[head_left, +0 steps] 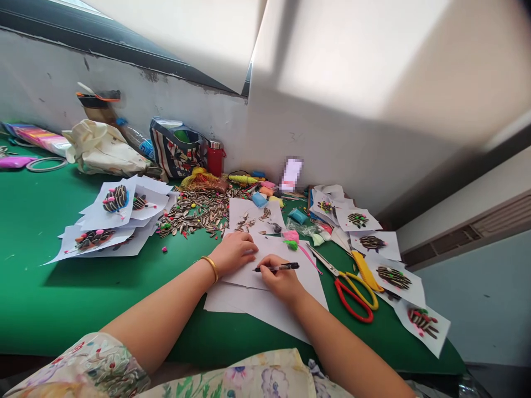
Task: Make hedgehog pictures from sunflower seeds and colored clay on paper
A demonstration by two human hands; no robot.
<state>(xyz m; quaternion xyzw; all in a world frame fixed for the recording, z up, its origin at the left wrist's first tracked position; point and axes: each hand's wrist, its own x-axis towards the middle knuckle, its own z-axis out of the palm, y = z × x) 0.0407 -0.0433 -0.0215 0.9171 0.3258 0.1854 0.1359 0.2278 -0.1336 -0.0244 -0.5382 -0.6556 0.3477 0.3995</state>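
Observation:
A black pen [286, 266] is gripped by my right hand [280, 279], its tip close to a sheet of white paper [265, 249]. On the left part of that sheet, my left hand [234, 253] lies flat with its fingers stretched out. More white sheets [290, 318] stick out underneath. Just beyond my hands, a smaller white sheet [249, 207] carries several sunflower seeds [244, 222]. Pink clay [291, 236] and a green clay lump [292, 245] sit at the paper's right edge, near a thin pink clay tool [310, 258].
Scissors [352, 293] with red and yellow handles and a yellow cutter [367, 271] lie to the right. Finished seed-picture cards [393, 277] line the right edge; others [116, 199] are stacked at left. A seed pile [199, 213], red bottle [215, 157] and striped bag [176, 149] stand behind.

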